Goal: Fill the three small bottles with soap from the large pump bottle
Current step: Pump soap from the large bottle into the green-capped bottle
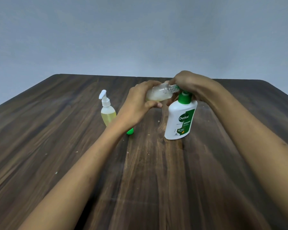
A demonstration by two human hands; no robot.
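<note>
While my left hand (138, 103) is gripping a small clear bottle (160, 93) with its fingers (154, 105) curled round the base, I am holding that bottle tipped almost on its side above the dark wood-grain surface (73, 146), its threaded neck pointing right toward the green pump head of the white Dettol pump bottle (181, 120). Pale yellowish soap is lying along the lower side of the tilted bottle. My right hand (189, 85) is resting over the top of the pump, its fingers bent down around the green nozzle and the small bottle's mouth; whether they are pressing or only covering the pump, I cannot tell. The Dettol bottle is standing upright right of centre, label facing me. Well to the left, a second small bottle (107, 112), capped with a white pump and holding yellow soap, is standing upright. A bright green object (130, 131) is showing just beside my left wrist, mostly hidden by it. Small pale crumbs (56, 172) are lying scattered about.
</note>
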